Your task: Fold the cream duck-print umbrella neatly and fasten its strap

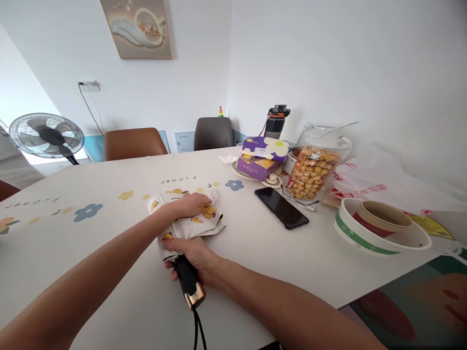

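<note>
A folding umbrella (195, 228) lies on the table, closed up but with its pale canopy loose and bunched. Yellow duck figures are printed on the cloth. Its black handle (187, 276) has a gold-coloured end and a dark wrist strap, and points toward me. Just above the handle, my right hand (191, 253) is wrapped round the umbrella, its thumb over the lower canopy. My left hand (193, 204) reaches across to the far part of the canopy and is closed over the cloth, fingers together. Its fingertips are partly hidden against the folds.
A black phone (281, 207) lies to the right, near a plastic jar of snacks (314, 170), purple boxes (257, 166) and a bottle (275, 121). Tape rolls (381, 226) and a plastic bag (386, 180) sit farther right. Chairs (134, 143) and a fan (47, 136) stand beyond the table.
</note>
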The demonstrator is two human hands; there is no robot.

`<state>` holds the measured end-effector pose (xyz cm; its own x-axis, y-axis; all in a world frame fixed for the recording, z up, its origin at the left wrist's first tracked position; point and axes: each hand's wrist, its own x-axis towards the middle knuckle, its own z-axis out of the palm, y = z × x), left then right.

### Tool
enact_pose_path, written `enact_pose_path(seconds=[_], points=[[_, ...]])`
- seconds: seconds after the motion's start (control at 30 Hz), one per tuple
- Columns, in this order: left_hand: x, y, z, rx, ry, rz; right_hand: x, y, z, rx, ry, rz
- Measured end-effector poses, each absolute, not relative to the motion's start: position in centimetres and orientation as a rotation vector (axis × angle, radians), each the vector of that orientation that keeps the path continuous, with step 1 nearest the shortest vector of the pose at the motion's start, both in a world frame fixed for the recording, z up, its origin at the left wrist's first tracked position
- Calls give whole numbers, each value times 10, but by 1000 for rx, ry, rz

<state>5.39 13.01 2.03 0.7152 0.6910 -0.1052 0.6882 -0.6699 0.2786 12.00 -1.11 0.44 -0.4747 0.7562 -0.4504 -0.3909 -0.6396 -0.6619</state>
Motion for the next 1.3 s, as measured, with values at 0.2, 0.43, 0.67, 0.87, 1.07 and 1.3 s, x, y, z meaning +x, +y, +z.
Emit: enact_pose_path(seconds=[0.2,0.43,0.67,0.87,1.07,1.3], points=[[67,124,22,2755,1304,165,120,-11,4,-954,-621,2145],[42,91,63,2390,1565,1096,121,-9,5,-983,-583,2157],[-39,44,67,1888,1457,1452,130,-1,6,-974,-584,2100],[-86,41,5,1391,1529,1249,136,4,9,-965,-674,2111],[-87,44,-11,1251,1358,1284,141,4,12,-916,-683,2161],[-94,42,-15,1525,1170,1263,141,5,6,-949,-640,2104]])
